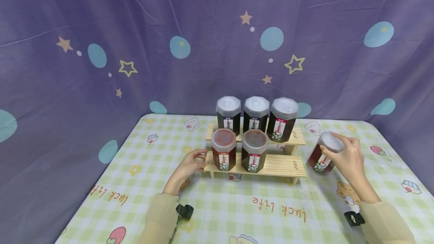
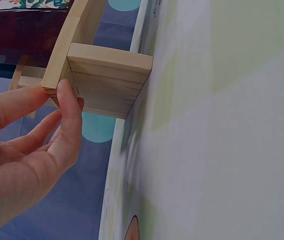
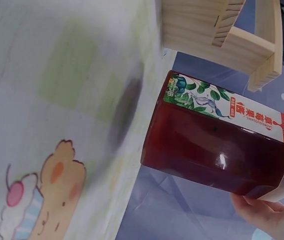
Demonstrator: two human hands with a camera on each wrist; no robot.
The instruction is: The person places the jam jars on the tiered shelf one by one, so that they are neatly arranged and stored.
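My right hand [image 1: 349,158] grips a strawberry jam jar [image 3: 214,145] by its white lid, to the right of a two-step wooden rack [image 1: 279,164]. In the right wrist view the jar is dark red, with its base just above the tablecloth and a shadow beneath. My left hand [image 1: 190,163] pinches the left end of the lower shelf board [image 2: 62,55] between thumb and finger. Two lidded jars stand on the lower step: a reddish jar [image 1: 223,155] and a browner jar [image 1: 254,157]. On the upper step are three dark jars [image 1: 256,118].
A green-checked tablecloth [image 1: 203,206] with cartoon prints covers the table. Behind it hangs a purple curtain [image 1: 210,74] patterned with stars and blue ovals. The rack's right support leg [image 1: 295,180] stands left of the held jar.
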